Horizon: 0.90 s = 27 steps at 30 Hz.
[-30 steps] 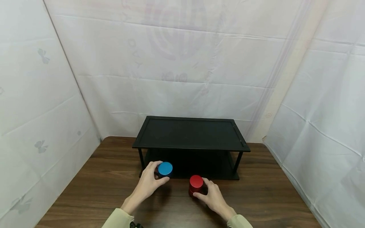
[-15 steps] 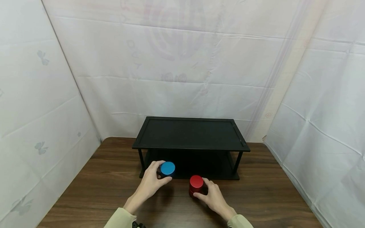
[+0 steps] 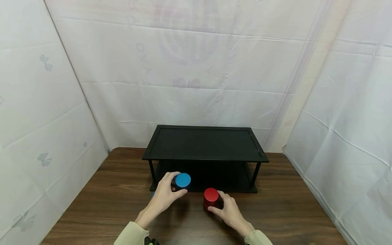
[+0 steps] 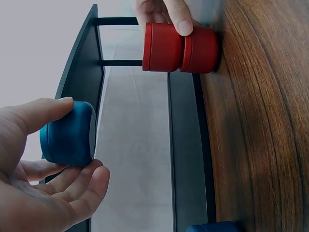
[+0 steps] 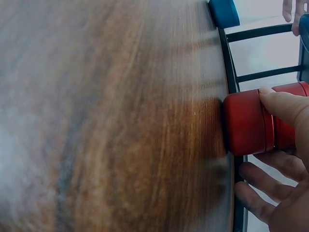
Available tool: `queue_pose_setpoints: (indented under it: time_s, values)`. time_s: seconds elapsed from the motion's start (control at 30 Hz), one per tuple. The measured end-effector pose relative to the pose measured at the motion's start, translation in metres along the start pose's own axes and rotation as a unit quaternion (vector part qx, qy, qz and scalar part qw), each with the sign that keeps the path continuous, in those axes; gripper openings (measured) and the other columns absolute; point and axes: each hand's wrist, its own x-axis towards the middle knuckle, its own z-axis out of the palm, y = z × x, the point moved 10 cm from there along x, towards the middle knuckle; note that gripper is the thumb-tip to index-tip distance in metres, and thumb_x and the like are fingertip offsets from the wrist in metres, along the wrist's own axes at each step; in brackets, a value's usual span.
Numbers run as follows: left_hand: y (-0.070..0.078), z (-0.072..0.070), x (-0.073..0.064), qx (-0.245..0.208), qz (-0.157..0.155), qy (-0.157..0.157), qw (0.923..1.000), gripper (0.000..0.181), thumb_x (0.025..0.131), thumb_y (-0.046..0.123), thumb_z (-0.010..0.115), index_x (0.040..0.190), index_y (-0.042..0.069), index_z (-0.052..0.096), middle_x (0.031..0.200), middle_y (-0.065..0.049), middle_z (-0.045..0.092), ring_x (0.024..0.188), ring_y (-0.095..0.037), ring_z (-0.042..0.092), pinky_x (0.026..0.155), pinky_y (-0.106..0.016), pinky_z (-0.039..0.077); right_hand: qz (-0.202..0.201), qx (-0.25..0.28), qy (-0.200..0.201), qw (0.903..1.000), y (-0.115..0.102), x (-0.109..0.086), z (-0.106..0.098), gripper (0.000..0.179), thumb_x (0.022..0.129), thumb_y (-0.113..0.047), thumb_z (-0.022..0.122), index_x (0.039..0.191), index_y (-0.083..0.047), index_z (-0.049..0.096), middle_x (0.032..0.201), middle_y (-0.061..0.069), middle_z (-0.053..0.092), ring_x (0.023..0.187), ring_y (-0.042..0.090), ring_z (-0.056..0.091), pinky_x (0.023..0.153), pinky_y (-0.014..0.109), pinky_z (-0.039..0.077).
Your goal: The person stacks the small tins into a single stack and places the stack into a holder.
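My left hand (image 3: 163, 194) pinches a round blue tin (image 3: 183, 180) between thumb and fingers. In the left wrist view that blue tin (image 4: 70, 133) hangs well above the wood. A second blue tin (image 5: 224, 13) stands on the table, mostly hidden behind the left hand in the head view. Two red tins are stacked, an upper one (image 4: 164, 47) on a lower one (image 4: 200, 50), and the lower rests on the table. My right hand (image 3: 228, 211) grips the red stack, with its thumb near the seam between the two.
A black two-tier shelf (image 3: 205, 143) stands behind both hands, its lower board just beyond the tins. The brown wooden table (image 3: 288, 211) extends on both sides. White cloth (image 3: 190, 68) hangs at the back, left and right.
My left hand has moved slightly to the right with the blue tin, toward the red stack. A sliver of the second blue tin now shows beside it. The right hand has stayed put.
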Motion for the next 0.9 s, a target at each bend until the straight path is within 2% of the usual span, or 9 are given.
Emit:
queue_pose_setpoints:
  time_s: [0.3, 0.57, 0.8, 0.9]
  values:
    - [0.005, 0.006, 0.001, -0.005, 0.011, -0.004, 0.9999, 0.057, 0.075, 0.015, 0.082, 0.125, 0.009, 0.058, 0.111, -0.005, 0.057, 0.094, -0.013, 0.056, 0.075, -0.028, 0.055, 0.004, -0.004, -0.001, 1.0000, 0.000, 0.000, 0.000, 0.061, 0.080, -0.036, 0.078, 0.127, -0.003, 0.056, 0.110, 0.007, 0.068, 0.099, 0.020, 0.065, 0.086, 0.039, 0.055]
    - [0.012, 0.008, 0.003, 0.005, 0.028, -0.008, 0.9996, 0.058, 0.076, 0.018, 0.082, 0.126, 0.005, 0.057, 0.112, -0.009, 0.057, 0.093, -0.016, 0.056, 0.072, -0.024, 0.052, 0.012, -0.007, -0.005, 0.9999, 0.002, 0.001, 0.000, 0.063, 0.079, -0.037, 0.078, 0.128, -0.003, 0.056, 0.110, 0.008, 0.067, 0.099, 0.021, 0.065, 0.085, 0.040, 0.055]
    - [0.012, 0.012, 0.003, 0.007, 0.019, -0.015, 0.9997, 0.057, 0.076, 0.017, 0.081, 0.127, 0.009, 0.057, 0.109, -0.004, 0.057, 0.092, -0.013, 0.055, 0.073, -0.023, 0.052, 0.012, -0.005, -0.004, 0.9999, 0.002, 0.001, 0.001, 0.063, 0.079, -0.037, 0.078, 0.128, -0.003, 0.055, 0.111, 0.008, 0.067, 0.100, 0.020, 0.065, 0.086, 0.040, 0.055]
    - [0.014, 0.013, 0.003, 0.009, 0.026, -0.016, 0.9995, 0.058, 0.077, 0.017, 0.081, 0.128, 0.007, 0.056, 0.110, -0.005, 0.057, 0.092, -0.014, 0.055, 0.073, -0.026, 0.053, 0.010, -0.006, -0.003, 0.9999, 0.002, 0.001, 0.001, 0.063, 0.079, -0.038, 0.078, 0.128, -0.004, 0.056, 0.111, 0.008, 0.067, 0.100, 0.020, 0.065, 0.086, 0.040, 0.055]
